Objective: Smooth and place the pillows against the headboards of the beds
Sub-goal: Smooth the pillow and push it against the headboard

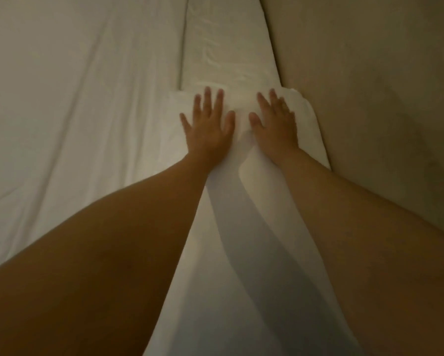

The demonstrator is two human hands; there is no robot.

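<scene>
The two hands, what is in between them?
In the head view, only white pillow fabric lies between the left hand and the right hand, bunched into a small ridge. Both palms press flat on it.

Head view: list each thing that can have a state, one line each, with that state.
Left hand: open, fingers spread, palm flat on the near pillow.
Right hand: open, palm flat on the same pillow.
Near pillow: lying flat, long edge along the headboard.
Far pillow: lying flat against the headboard, surface wrinkled.
Bed sheet: spread out, creased.
Headboard: upright, beside the pillows.
</scene>
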